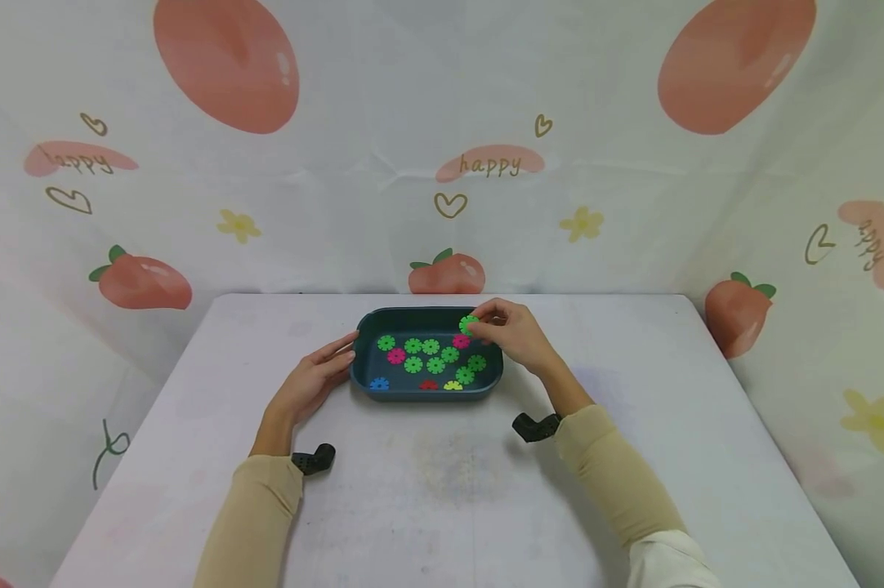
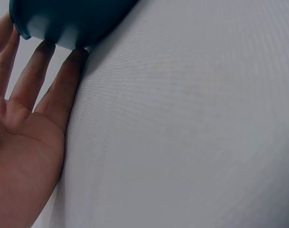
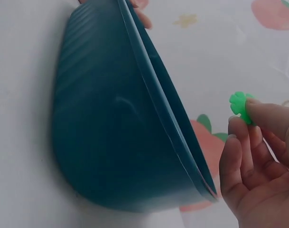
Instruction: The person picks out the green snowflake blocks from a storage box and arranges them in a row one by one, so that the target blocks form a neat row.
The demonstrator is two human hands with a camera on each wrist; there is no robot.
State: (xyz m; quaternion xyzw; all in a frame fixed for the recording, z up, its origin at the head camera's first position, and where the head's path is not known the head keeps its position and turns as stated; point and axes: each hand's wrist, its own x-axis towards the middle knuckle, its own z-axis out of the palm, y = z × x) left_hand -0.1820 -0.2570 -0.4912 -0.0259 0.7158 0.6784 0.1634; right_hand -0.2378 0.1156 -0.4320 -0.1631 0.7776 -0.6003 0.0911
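Right hand (image 1: 514,331) pinches a green disc (image 1: 467,324) in its fingers above the tray's (image 1: 427,396) two-o'clock corner, long axis nine-to-three, left hand's (image 1: 317,376) spread fingers touching the nine-o'clock end.

Teal basin (image 1: 412,396) on a white table (image 1: 383,523)

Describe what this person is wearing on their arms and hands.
The left hand and right hand wear no gloves. Tan sleeves reach toward both wrists, with white cloth showing farther up the right side. A small, black, bent gadget juts out by each wrist.
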